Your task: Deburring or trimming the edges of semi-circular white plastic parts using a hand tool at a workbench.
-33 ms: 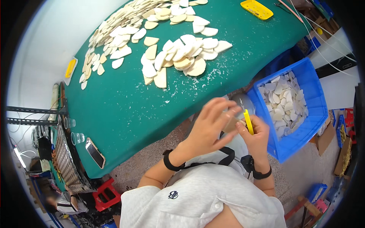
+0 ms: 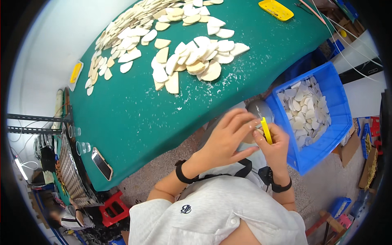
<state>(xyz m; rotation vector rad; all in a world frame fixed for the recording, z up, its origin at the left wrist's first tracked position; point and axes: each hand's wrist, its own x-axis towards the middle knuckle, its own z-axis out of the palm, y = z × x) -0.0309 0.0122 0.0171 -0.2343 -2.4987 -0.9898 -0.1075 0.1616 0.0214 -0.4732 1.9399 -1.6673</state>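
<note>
While right hand (image 2: 277, 145) pinches yellow tool (image 2: 266, 130), tool lies just right of left hand (image 2: 228, 141), fingers spread.

A slim yellow tool (image 2: 266, 131) leans slightly left — just beside a pale piece (image 2: 248, 138), partly hidden.

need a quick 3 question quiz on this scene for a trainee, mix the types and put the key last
1. Which holds the yellow tool: the left hand or the right hand?
2. True or false: the bin beside the table is empty.
3. Fill in the colour: the phone lies on a ____ cloth-like surface.

Key:
1. The right hand.
2. False; the bin holds many pale pieces.
3. Green.
</note>
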